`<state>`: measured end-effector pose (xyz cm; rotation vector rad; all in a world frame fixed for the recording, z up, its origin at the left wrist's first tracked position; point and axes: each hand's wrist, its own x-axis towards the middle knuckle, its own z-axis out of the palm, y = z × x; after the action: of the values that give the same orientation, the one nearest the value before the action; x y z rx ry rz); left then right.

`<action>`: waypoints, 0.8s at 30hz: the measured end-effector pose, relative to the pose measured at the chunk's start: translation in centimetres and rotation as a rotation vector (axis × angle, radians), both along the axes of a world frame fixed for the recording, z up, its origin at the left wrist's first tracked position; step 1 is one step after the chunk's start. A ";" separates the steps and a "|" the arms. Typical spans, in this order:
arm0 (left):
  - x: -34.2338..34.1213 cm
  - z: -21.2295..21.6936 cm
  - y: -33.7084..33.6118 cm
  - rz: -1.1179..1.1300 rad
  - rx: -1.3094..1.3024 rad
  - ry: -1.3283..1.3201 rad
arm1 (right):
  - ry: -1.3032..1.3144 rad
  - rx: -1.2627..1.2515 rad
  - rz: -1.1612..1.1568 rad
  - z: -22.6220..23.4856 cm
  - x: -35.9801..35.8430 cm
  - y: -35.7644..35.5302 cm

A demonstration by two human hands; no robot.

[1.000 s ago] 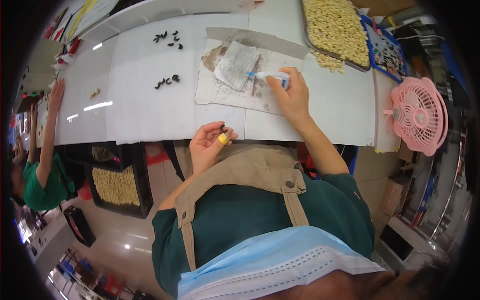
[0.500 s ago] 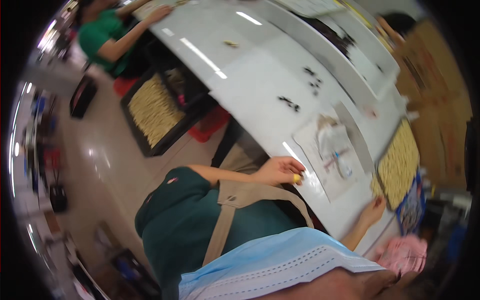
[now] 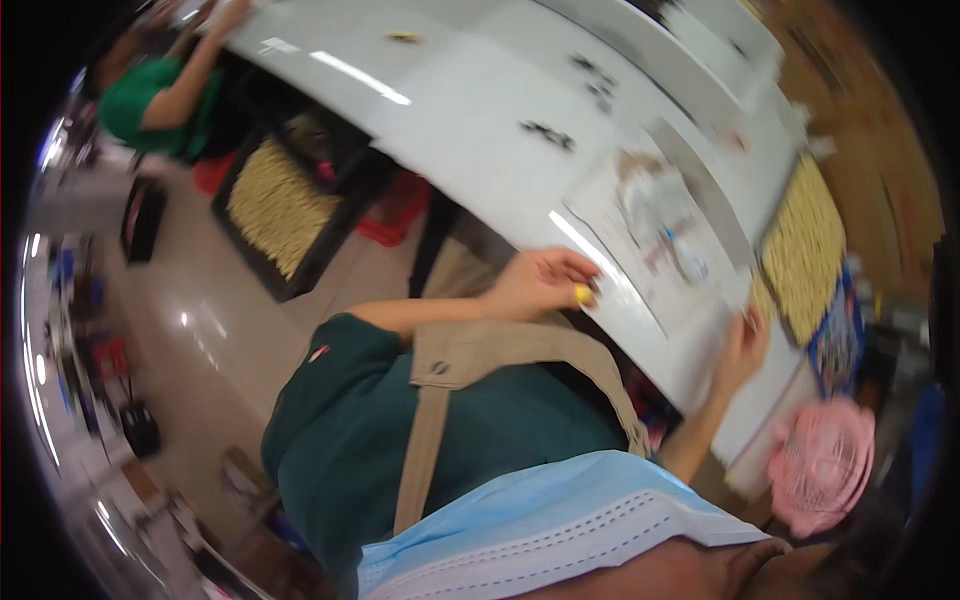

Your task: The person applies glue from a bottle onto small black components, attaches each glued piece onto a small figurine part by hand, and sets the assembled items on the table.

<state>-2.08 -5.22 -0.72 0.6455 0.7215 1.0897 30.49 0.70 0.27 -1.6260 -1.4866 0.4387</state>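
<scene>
My left hand, at the frame's centre, is bent with its fingertips close together; a yellow covering wraps one finger. Blur hides the fingertips, so I cannot tell whether they clamp a part. My right hand, right of centre, has curled fingers beside the loose pale pieces; motion blur obscures its grip, and I cannot tell whether it is clamped on one.

The translucent bottle lies on the cardboard sheet, right of centre. Its long axis runs diagonally; the blue tip points toward the upper left of the frame. The print on the white packet is illegible.

Containers: the tray at the right edge of the surface holds pale pieces; the blue basket below it has indistinct contents. The black crate, left of centre, holds pale pieces.
</scene>
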 end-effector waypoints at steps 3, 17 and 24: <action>0.3 0.7 0.2 0.016 -0.002 0.027 | 0.284 -0.018 0.248 0.0 -4.1 -0.8; 0.6 1.9 1.0 -0.053 -0.058 0.091 | 0.703 -0.328 0.581 1.4 -11.5 -2.6; 0.8 2.2 1.5 -0.074 -0.135 0.060 | 0.810 -0.297 0.656 1.6 -11.2 -2.7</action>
<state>-1.27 -3.74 1.45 0.5866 0.8100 0.9479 19.27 -2.03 1.88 -0.9038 -1.2910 1.5354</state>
